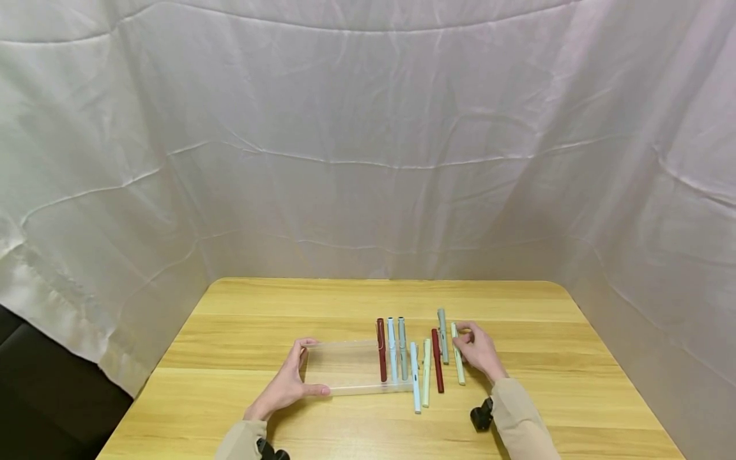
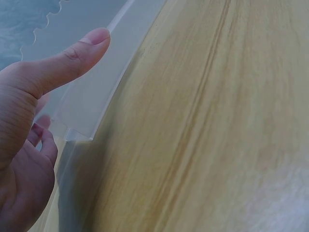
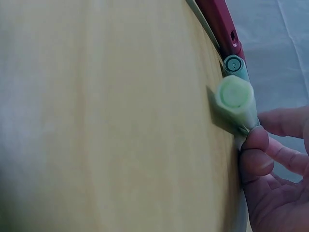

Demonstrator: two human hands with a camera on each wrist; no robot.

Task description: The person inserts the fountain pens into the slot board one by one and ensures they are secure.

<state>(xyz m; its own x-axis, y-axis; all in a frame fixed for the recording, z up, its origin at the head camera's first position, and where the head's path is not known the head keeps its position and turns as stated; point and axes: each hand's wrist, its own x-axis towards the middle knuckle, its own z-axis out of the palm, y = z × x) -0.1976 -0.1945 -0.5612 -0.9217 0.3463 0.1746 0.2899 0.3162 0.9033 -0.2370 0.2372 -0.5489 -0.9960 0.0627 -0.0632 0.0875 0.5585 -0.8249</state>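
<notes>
In the head view my left hand [image 1: 287, 381] grips the left end of a clear plastic pen tray [image 1: 345, 365], thumb along its front edge and fingers at the back. The tray's scalloped ridge [image 2: 36, 34] shows in the left wrist view. Three pens lie side by side at its right end: dark red [image 1: 382, 358], light blue [image 1: 393, 351] and grey-blue [image 1: 402, 351]. My right hand [image 1: 479, 352] pinches a pale green pen [image 1: 458, 364] between thumb and fingers near its far end; in the right wrist view the pen's round end [image 3: 235, 94] faces the camera.
Between tray and right hand lie a light blue pen [image 1: 416, 383], another pale green pen [image 1: 426, 377], a second dark red pen [image 1: 437, 364] and a grey-green pen [image 1: 443, 342]. The wooden table [image 1: 287, 306] is enclosed by pale curtains [image 1: 368, 204]. A black surface [image 1: 52, 390] stands at left.
</notes>
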